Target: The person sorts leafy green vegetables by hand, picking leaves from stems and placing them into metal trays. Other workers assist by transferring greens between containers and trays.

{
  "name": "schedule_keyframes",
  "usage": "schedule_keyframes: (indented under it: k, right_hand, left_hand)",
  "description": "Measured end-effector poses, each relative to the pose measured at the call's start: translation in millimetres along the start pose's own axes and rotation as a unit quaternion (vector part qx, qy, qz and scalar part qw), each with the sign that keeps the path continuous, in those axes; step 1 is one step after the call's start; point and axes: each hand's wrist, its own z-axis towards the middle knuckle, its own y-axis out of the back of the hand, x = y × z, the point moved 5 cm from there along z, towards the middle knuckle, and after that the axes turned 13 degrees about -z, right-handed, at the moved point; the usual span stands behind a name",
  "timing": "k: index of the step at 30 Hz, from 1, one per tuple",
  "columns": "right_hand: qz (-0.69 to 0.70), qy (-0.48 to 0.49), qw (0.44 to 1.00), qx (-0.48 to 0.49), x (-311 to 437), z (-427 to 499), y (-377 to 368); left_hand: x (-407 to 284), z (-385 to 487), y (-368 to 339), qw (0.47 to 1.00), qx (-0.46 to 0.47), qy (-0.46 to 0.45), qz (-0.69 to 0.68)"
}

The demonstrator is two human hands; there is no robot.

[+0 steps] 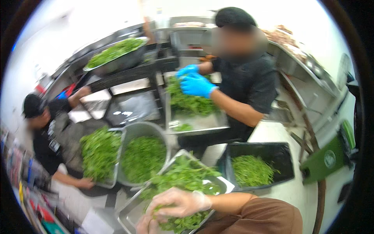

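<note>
My right hand (178, 202), in a clear glove, reaches in from the lower right and pinches some leafy green herb stems (162, 207). Against its fingertips, at the bottom edge, is my left hand (147, 224), gloved too and partly cut off; its fingers are closed around the same stems. Both hands are over a metal tray (124, 215) with leafy green herbs (184, 172) heaped in it, some hanging over the rim. More leaves (187, 223) lie below my right hand.
A round pot (167, 146) of chopped greens stands left of the tray, a black-lined bin (287, 159) of stems right. Across, a blue-gloved person (248, 84) handles herbs over another tray (201, 131). At left, another person (43, 140) holds a herb-filled tray (115, 175). A green-lidded bin (324, 161) stands far right.
</note>
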Motion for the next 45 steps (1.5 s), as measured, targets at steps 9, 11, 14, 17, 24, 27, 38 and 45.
schedule_keyframes:
  k: [9, 11, 14, 17, 24, 27, 38, 45]
  right_hand:
    - [-0.2, 0.0, 0.979, -0.032, 5.6, -24.3, 33.1]
    - [-0.213, -0.03, 0.975, -0.051, 0.0, -21.2, 34.2]
    - [-0.16, -0.074, 0.976, -0.125, -16.5, -24.9, 27.3]
    - [-0.035, -0.15, 0.98, -0.129, -41.5, -32.2, 3.4]
    - [-0.006, -0.195, 0.981, -0.002, -58.2, -50.4, -20.2]
    - [0.013, -0.18, 0.983, 0.025, -56.7, -48.3, -16.6]
    - [0.132, -0.257, 0.957, -0.02, -60.2, -36.4, -5.2]
    - [0.12, -0.103, 0.984, 0.077, -18.1, -26.3, -1.8]
  left_hand:
    - [21.4, -3.0, -1.1, 0.989, 0.101, 0.109, 0.003]
    - [19.6, 3.1, 4.1, 0.994, 0.067, 0.037, 0.076]
    - [29.1, 4.6, -6.5, 0.995, 0.018, -0.039, 0.086]
    - [55.1, -15.2, -28.6, 0.993, -0.006, 0.078, -0.088]
    - [69.5, -45.9, -19.2, 0.986, 0.044, 0.133, -0.092]
    - [66.6, -43.2, -7.4, 0.993, 0.062, 0.092, -0.044]
    - [67.3, -24.4, -23.0, 0.988, 0.005, 0.082, -0.127]
    - [69.2, -34.9, -2.3, 0.994, -0.028, 0.1, 0.032]
